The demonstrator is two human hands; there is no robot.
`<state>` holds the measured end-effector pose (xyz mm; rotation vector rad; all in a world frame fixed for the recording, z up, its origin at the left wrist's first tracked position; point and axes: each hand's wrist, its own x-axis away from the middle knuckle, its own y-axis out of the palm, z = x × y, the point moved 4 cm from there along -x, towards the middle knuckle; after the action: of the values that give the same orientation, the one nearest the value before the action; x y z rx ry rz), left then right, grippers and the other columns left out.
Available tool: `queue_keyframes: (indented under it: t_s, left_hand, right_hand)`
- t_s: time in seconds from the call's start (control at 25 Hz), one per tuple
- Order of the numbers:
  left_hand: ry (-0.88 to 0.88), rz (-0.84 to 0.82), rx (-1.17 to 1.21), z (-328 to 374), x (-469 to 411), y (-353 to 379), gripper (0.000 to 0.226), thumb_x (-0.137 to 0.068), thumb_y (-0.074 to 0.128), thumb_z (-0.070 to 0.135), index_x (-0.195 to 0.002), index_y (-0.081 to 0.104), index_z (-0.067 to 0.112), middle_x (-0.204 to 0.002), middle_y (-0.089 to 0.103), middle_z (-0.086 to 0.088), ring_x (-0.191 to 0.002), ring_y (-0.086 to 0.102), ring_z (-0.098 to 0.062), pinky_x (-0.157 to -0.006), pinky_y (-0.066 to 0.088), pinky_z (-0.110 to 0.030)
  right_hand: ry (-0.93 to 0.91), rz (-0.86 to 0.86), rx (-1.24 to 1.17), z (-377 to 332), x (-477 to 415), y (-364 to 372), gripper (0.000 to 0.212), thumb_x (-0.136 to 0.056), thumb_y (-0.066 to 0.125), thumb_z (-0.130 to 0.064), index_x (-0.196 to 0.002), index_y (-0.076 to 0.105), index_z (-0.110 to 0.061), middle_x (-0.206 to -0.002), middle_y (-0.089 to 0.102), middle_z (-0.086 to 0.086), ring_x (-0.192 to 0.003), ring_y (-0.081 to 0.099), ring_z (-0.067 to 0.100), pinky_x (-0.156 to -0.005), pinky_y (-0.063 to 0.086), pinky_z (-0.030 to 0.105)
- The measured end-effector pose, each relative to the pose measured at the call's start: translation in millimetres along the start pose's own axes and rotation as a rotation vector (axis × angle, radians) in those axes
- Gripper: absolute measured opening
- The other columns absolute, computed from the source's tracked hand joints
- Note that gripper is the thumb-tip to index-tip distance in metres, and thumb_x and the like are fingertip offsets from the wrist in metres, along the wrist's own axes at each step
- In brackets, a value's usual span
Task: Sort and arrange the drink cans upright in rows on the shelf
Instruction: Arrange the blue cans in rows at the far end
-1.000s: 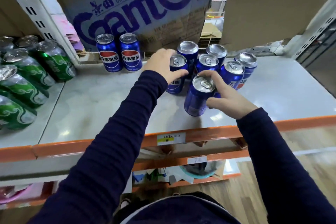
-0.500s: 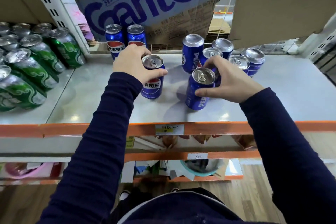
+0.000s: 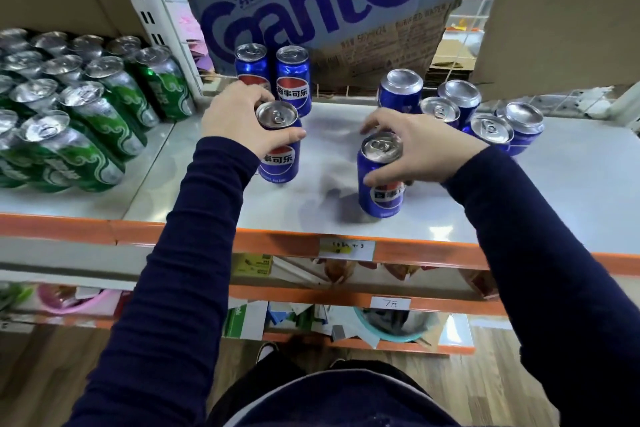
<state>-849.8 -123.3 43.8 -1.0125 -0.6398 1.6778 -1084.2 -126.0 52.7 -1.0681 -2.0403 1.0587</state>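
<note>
My left hand point(image 3: 239, 118) grips an upright blue cola can point(image 3: 280, 149) near its top, just in front of two blue cans point(image 3: 273, 74) standing side by side at the back of the grey shelf point(image 3: 519, 198). My right hand point(image 3: 422, 149) holds a second upright blue can point(image 3: 380, 180) near the shelf's front, fingers curled over its rim. Behind that hand stands a loose cluster of several blue cans point(image 3: 485, 114), some partly hidden by my fingers.
Several green cans point(image 3: 79, 114) stand packed in rows on the left shelf section, past a white slotted upright point(image 3: 145, 3). A printed cardboard box point(image 3: 329, 0) and a plain carton point(image 3: 568, 10) rise at the back. The orange shelf edge point(image 3: 415, 250) carries a price tag.
My left hand has carried its can leftward from the cluster to just in front of the two back cans. My right hand has drawn its can forward, away from the cluster.
</note>
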Motion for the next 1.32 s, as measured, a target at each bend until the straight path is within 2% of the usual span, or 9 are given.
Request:
queue_keyframes:
  t_s: [0.08, 0.28, 0.4, 0.6, 0.72, 0.8, 0.96, 1.08, 1.32]
  left_hand:
    - [-0.021, 0.011, 0.032, -15.4, -6.9, -7.1, 0.061, -0.056, 0.077, 0.061, -0.098, 0.065, 0.018, -0.100, 0.062, -0.004, -0.092, 0.057, -0.021, -0.080, 0.048, -0.035]
    - [-0.029, -0.013, -0.006, -42.1, -53.6, -15.7, 0.061, -0.059, 0.076, 0.059, -0.101, 0.068, 0.015, -0.098, 0.066, -0.008, -0.092, 0.060, -0.026, -0.082, 0.049, -0.038]
    - [-0.040, -0.050, 0.019, -55.7, -75.1, -9.0, 0.065, -0.061, 0.078, 0.055, -0.112, 0.066, 0.017, -0.106, 0.065, -0.010, -0.099, 0.058, -0.027, -0.087, 0.047, -0.036]
    - [-0.061, -0.024, 0.071, -78.4, -76.7, 5.3, 0.068, -0.062, 0.077, 0.056, -0.113, 0.063, 0.015, -0.110, 0.059, -0.011, -0.102, 0.054, -0.025, -0.088, 0.041, -0.031]
    - [-0.093, -0.048, 0.086, -89.0, -77.8, 7.7, 0.068, -0.060, 0.079, 0.053, -0.111, 0.061, 0.011, -0.109, 0.063, -0.011, -0.102, 0.057, -0.026, -0.091, 0.046, -0.037]
    - [-0.067, -0.053, 0.111, -87.9, -81.6, 8.0, 0.065, -0.059, 0.081, 0.051, -0.107, 0.063, 0.011, -0.105, 0.064, -0.010, -0.099, 0.059, -0.026, -0.089, 0.047, -0.039]
    - [-0.075, -0.046, 0.166, -89.2, -81.8, 8.7, 0.070, -0.053, 0.083, 0.054, -0.107, 0.063, 0.015, -0.107, 0.062, -0.006, -0.098, 0.059, -0.023, -0.089, 0.048, -0.039]
    - [-0.063, -0.039, 0.187, -92.9, -79.4, 6.8, 0.070, -0.054, 0.083, 0.054, -0.107, 0.061, 0.014, -0.107, 0.060, -0.006, -0.099, 0.057, -0.022, -0.089, 0.047, -0.038]
    - [0.031, -0.141, 0.123, -100.2, -63.0, 6.1, 0.066, -0.078, 0.070, 0.043, -0.130, 0.046, 0.010, -0.127, 0.051, -0.011, -0.114, 0.051, -0.024, -0.096, 0.041, -0.031]
  right_hand:
    - [-0.036, -0.057, -0.005, -10.6, -7.6, 0.3, 0.050, -0.063, 0.082, -0.033, -0.106, 0.056, -0.028, -0.104, 0.062, -0.007, -0.095, 0.058, 0.012, -0.071, 0.047, 0.022]
    - [-0.022, 0.150, -0.026, -23.5, -34.7, 6.9, 0.049, -0.062, 0.081, -0.039, -0.104, 0.063, -0.021, -0.101, 0.065, -0.004, -0.094, 0.060, 0.014, -0.079, 0.050, 0.029]
    - [-0.012, 0.234, -0.086, -34.5, -48.3, 10.2, 0.052, -0.062, 0.083, -0.040, -0.107, 0.066, -0.020, -0.103, 0.066, -0.002, -0.094, 0.060, 0.014, -0.082, 0.051, 0.032]
    - [0.021, 0.225, -0.066, -43.2, -58.6, 12.8, 0.055, -0.061, 0.086, -0.036, -0.108, 0.061, -0.024, -0.102, 0.062, -0.008, -0.094, 0.056, 0.010, -0.078, 0.043, 0.020]
    - [0.002, 0.120, -0.040, -45.5, -56.6, 10.5, 0.059, -0.059, 0.087, -0.029, -0.110, 0.057, -0.026, -0.104, 0.061, -0.010, -0.094, 0.055, 0.006, -0.074, 0.039, 0.005]
    - [0.014, 0.134, -0.051, -46.6, -58.1, 10.4, 0.060, -0.059, 0.088, -0.028, -0.111, 0.057, -0.026, -0.106, 0.062, -0.009, -0.093, 0.056, 0.005, -0.073, 0.039, 0.002]
    - [0.058, 0.224, -0.089, -52.7, -65.2, 18.0, 0.060, -0.060, 0.087, -0.026, -0.112, 0.059, -0.025, -0.103, 0.062, -0.009, -0.092, 0.058, 0.007, -0.075, 0.045, 0.012]
    - [0.085, 0.305, -0.095, -58.1, -77.3, 20.8, 0.063, -0.061, 0.086, -0.028, -0.118, 0.059, -0.024, -0.105, 0.062, -0.008, -0.093, 0.055, 0.007, -0.074, 0.041, 0.016]
    - [0.118, 0.431, -0.068, -69.1, -122.0, 24.9, 0.076, -0.064, 0.084, -0.034, -0.130, 0.050, -0.015, -0.122, 0.060, 0.003, -0.108, 0.056, 0.016, -0.085, 0.044, 0.025]
